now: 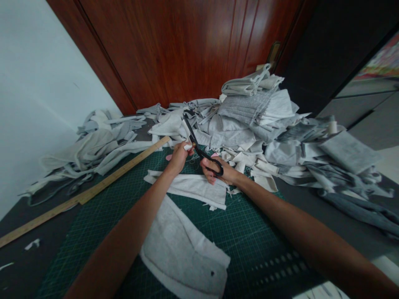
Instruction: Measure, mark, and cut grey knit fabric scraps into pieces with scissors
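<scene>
The right hand [214,169] is wrapped around the looped grip of the long black metal scissors [202,153], which lie above the gridded green cutting mat [243,226], their blades pointing away from the person. Just left of the pivot, the left hand [181,154] has its fingertips pinched together on a small white fabric piece [187,147]; whether the blades touch it I cannot tell. The scissors look rigid and fairly weighty, best held by the loops, well clear of the edges. The fabric should be light, limp and easily puckered, so a pinch at its margin near the blades would tension it best. Nearer the person, a pale grey strip of cloth [193,190] and a broad grey-white cloth panel [183,245] rest on the mat, likely just as soft
</scene>
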`<state>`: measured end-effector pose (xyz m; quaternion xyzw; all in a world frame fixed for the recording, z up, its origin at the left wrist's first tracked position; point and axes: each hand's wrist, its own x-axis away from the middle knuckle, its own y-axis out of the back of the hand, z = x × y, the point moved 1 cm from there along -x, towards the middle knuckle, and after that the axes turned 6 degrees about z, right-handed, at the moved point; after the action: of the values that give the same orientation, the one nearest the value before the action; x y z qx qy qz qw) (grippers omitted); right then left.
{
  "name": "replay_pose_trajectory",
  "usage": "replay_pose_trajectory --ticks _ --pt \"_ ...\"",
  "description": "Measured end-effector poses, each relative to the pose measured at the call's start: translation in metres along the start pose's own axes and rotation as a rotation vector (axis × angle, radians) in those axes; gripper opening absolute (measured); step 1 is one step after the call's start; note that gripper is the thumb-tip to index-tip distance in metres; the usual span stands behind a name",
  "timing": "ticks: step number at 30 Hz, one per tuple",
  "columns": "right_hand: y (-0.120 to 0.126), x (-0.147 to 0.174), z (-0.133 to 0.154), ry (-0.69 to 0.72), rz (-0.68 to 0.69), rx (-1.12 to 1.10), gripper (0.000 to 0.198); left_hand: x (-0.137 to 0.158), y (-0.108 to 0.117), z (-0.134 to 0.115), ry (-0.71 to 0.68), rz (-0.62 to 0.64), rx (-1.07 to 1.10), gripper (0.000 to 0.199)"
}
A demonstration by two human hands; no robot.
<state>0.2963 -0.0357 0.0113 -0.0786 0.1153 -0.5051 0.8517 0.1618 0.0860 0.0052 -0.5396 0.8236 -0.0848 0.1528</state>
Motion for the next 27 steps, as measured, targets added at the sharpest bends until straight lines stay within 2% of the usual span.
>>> replay_pose_trajectory --ticks 7,23,27 --pt "0.0016 0.0009 0.0002 0.010 0.003 0.079 0.064 0.0018 -0.0056 -0.0057 0.001 -0.008 -0.004 0.029" --pt "0.0059 -0.0002 -0.0051 0.004 -0.027 0.117 0.068 0.0044 -0.0032 -0.0069 -0.042 0.002 -0.069 0.022" --pt "0.0067 -0.0001 -0.0049 0.057 -0.061 0.127 0.065 0.0044 -0.0005 -0.0080 -0.069 -0.020 -0.079 0.020"
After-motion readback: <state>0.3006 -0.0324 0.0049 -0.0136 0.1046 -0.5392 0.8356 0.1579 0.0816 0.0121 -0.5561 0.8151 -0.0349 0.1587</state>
